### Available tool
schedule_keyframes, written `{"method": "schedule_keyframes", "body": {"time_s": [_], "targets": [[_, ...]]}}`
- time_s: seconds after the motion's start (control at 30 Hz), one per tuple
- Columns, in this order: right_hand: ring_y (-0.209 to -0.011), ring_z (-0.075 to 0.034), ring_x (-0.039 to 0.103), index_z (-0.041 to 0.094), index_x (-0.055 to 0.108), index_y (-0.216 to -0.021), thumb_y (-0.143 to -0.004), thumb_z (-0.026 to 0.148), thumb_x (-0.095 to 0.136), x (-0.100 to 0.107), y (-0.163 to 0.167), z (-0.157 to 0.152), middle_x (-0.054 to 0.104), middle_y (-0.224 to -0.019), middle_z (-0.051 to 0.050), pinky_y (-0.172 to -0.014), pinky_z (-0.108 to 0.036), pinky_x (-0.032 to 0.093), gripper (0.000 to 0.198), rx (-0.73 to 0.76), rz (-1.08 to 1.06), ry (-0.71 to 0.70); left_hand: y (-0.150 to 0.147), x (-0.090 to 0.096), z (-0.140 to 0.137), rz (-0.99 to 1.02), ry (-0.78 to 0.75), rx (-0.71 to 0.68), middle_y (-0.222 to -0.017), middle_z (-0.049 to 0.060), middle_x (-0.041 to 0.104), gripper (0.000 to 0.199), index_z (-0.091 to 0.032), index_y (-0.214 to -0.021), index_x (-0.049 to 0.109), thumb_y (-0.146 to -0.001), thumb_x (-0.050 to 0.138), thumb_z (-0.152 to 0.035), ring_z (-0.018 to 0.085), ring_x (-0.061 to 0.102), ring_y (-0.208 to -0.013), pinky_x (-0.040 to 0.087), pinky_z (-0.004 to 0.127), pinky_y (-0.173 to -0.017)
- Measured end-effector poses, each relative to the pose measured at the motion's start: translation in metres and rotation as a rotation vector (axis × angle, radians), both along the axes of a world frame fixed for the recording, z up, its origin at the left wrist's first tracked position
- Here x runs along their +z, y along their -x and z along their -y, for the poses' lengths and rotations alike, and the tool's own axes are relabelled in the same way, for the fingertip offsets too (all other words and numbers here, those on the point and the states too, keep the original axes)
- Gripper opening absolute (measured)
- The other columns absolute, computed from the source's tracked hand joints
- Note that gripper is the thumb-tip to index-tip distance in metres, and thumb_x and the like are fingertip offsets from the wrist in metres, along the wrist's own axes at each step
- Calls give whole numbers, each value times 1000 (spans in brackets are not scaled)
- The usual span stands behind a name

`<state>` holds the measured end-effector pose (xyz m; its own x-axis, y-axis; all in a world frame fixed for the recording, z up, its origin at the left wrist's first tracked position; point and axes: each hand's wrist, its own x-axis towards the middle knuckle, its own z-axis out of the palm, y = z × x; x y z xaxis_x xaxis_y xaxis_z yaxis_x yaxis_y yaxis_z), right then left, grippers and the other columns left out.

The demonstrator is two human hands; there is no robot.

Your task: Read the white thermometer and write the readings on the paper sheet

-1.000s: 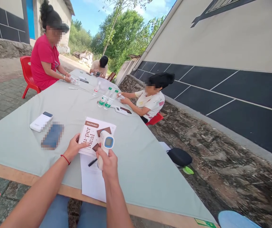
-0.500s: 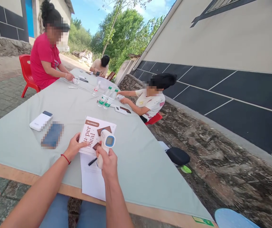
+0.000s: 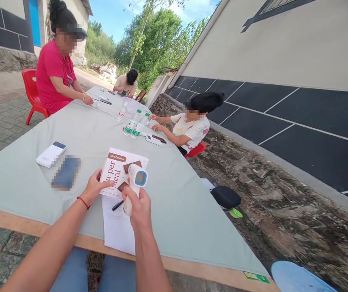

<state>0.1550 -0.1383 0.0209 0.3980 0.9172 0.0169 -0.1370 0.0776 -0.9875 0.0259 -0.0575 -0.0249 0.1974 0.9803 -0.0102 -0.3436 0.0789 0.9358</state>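
My left hand (image 3: 96, 186) grips the left edge of a white and brown box (image 3: 114, 166) printed "NutriMotion", its thumb lying across the front. In my right hand (image 3: 139, 205) is a white infrared thermometer (image 3: 135, 182) with a blue-rimmed screen, my fingers wrapped round its handle. The thermometer's head is in front of the box and covers part of its right side; whether they touch I cannot tell. Below the box lie a sheet of paper (image 3: 117, 231) and a black pen (image 3: 118, 205), the pen partly behind my right hand.
A white power bank (image 3: 48, 156) and a blurred blue phone-like object (image 3: 66, 172) lie left on the cloth-covered table (image 3: 192, 227). Two water bottles (image 3: 135, 125) stand farther back. Three people sit around the table. A black stool seat (image 3: 225, 196) is off the right edge.
The whole view has shifted slightly. Both hands keep their hold on the box and the thermometer, almost unmoved.
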Motion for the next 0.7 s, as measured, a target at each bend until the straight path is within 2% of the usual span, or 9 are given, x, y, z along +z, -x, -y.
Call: {"method": "schedule_keyframes", "body": {"time_s": [0.17, 0.27, 0.37, 0.53, 0.7], "targets": [[-60, -14, 46, 16, 64, -89, -67, 46, 73, 5, 1, 4, 53, -61, 3, -57, -27, 38, 39, -8, 43, 0, -1, -1, -1, 7, -9, -19, -116, 13, 69, 77, -15, -117, 58, -51, 90, -40, 31, 63, -110, 50, 45, -94], [-64, -14, 48, 16, 65, -94, -69, 43, 72, 16, 4, 12, 57, -68, 1, -60, -27, 41, 37, -13, 83, -21, 0, 0, -1, 3, -13, 13, -117, 13, 69, 74, -15, -115, 59, -52, 90, -39, 31, 63, -110, 50, 44, -95], [-65, -14, 48, 17, 65, -92, -72, 42, 71, 35, 10, 27, 59, -73, 0, -60, -27, 41, 33, 44, 102, -47, 2, 2, -3, 6, -7, 87, -117, 13, 68, 72, -15, -112, 59, -52, 90, -39, 30, 63, -110, 49, 44, -96], [-61, -12, 44, 19, 62, -78, -73, 43, 71, 70, 20, 56, 54, -67, 1, -52, -24, 37, 27, 76, 133, -73, 8, -1, -13, 34, -1, 247, -117, 12, 67, 76, -16, -114, 54, -51, 91, -39, 29, 63, -110, 49, 46, -97], [-59, -12, 45, 19, 62, -76, -72, 41, 69, 83, 16, 72, 55, -66, 1, -52, -25, 38, 24, 57, 165, -113, 13, -11, -24, 31, -61, 352, -123, 13, 64, 72, -18, -114, 49, -57, 88, -37, 27, 62, -114, 49, 44, -98]]}}
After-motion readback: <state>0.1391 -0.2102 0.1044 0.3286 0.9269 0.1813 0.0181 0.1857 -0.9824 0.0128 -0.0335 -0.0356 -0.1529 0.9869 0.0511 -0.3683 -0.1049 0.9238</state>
